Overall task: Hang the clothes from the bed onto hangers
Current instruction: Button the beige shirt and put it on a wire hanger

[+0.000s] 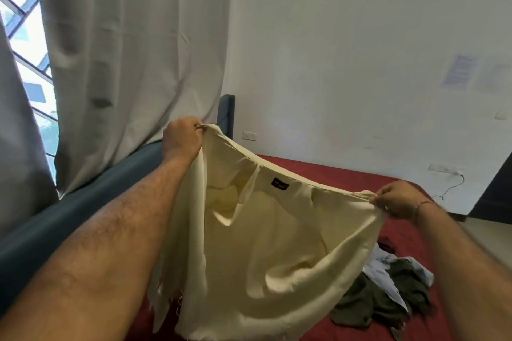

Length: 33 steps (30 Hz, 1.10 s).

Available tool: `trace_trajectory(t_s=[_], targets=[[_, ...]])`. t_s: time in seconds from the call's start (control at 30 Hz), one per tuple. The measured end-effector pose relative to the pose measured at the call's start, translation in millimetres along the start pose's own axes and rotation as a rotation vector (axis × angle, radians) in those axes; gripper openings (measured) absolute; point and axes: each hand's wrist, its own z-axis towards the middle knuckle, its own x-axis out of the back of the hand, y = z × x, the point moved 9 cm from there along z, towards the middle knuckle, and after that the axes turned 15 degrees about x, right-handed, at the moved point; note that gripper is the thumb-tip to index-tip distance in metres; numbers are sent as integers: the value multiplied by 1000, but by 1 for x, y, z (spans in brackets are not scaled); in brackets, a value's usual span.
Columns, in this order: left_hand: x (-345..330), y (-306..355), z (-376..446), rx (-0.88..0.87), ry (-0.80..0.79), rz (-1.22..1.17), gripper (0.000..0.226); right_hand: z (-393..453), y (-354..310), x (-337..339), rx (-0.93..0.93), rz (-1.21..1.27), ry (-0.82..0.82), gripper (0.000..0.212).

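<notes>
**Two hands holding one cream shirt above the bed**

Two hands hold a cream shirt (266, 243) spread out in the air above the bed (332, 171). The left hand (181, 137) is raised at centre left, its fingers curled round one top corner of the shirt, knuckles toward the camera. The right hand (399, 198) sits lower and to the right, pinching the opposite top corner between thumb and fingers; a thin bracelet (422, 206) circles that wrist. The cloth sags between the two grips and hangs down toward the near edge of the view. A small dark label (279, 183) shows near the collar, on the side facing the camera.

The bed carries a dark red sheet. On it, at the near right and just beside the hanging shirt, lies a loose heap of clothes (388, 291): olive green, pale blue and a dark piece at its far end. No part of the held shirt can be confirmed as touching the heap.

A dark blue padded headboard (83, 199) runs along the left. Behind it hang pale grey curtains (133, 50), with a window (25, 36) at far left. The white wall (360, 50) beyond bears a sheet of paper (458, 72), text illegible.
</notes>
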Motion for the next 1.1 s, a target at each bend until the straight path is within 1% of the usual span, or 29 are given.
trace_trajectory(t_s=[0.07, 0.13, 0.17, 0.2, 0.23, 0.3, 0.33, 0.4, 0.5, 0.6, 0.67, 0.7, 0.73, 0.77, 0.8, 0.83, 0.87, 0.9, 0.93, 0.97, 1.0, 1.03, 1.1], targets=[[-7, -19, 8, 120, -37, -101, 17, 2, 7, -1, -15, 32, 54, 30], [-20, -35, 12, 207, -95, -183, 35, 5, 12, -2, -25, 33, 84, 41], [-26, -42, 12, 221, -136, -212, 42, 6, 16, -2, -30, 20, 96, 44], [-33, -47, 12, 219, -204, -243, 43, 6, 19, 0, -36, 2, 116, 45], [-42, -51, 11, 200, -295, -258, 39, 6, 22, 3, -43, -16, 137, 46], [-57, -57, 7, 125, -467, -195, 29, 5, 28, 4, -55, -7, 143, 44], [-62, -60, 5, 93, -521, -156, 25, 3, 33, 1, -76, 35, 128, 42], [-70, -65, 3, 66, -574, -137, 19, -1, 46, -11, -146, 155, 76, 36], [-87, -66, -1, 46, -652, -123, 15, -9, 55, -38, -251, 362, -59, 15], [-107, -53, -13, 28, -790, -103, 10, -11, 51, -50, -253, 390, -171, 13], [-122, -34, -25, 8, -915, -89, 9, -8, 45, -49, -220, 377, -204, 16], [-130, -25, -32, 4, -989, -63, 9, -6, 41, -46, -209, 384, -172, 16], [-141, -14, -38, 5, -1072, -30, 9, -1, 39, -35, -198, 383, -81, 15], [-152, -6, -44, 11, -1150, 24, 9, 5, 36, -22, -180, 369, 45, 13], [-164, 5, -47, 11, -1185, 94, 9, 11, 36, -3, -168, 320, 193, 11], [-174, 18, -43, 8, -1140, 162, 9, 16, 34, 15, -159, 248, 322, 12], [-180, 31, -32, 18, -1013, 207, 12, 20, 31, 30, -163, 185, 409, 11], [-181, 48, -19, 42, -827, 202, 16, 23, 28, 42, -161, 167, 469, 9], [-176, 66, -9, 75, -636, 145, 20, 25, 24, 50, -142, 197, 512, 10], [-169, 86, -9, 100, -485, 56, 21, 28, 23, 58, -113, 254, 552, 15], [-163, 104, -15, 105, -382, -35, 20, 29, 22, 63, -81, 297, 580, 19], [-158, 118, -26, 102, -327, -117, 18, 30, 20, 64, -35, 351, 597, 20], [-161, 133, -59, 91, -287, -267, 13, 26, 22, 50, 51, 478, 572, 17]])
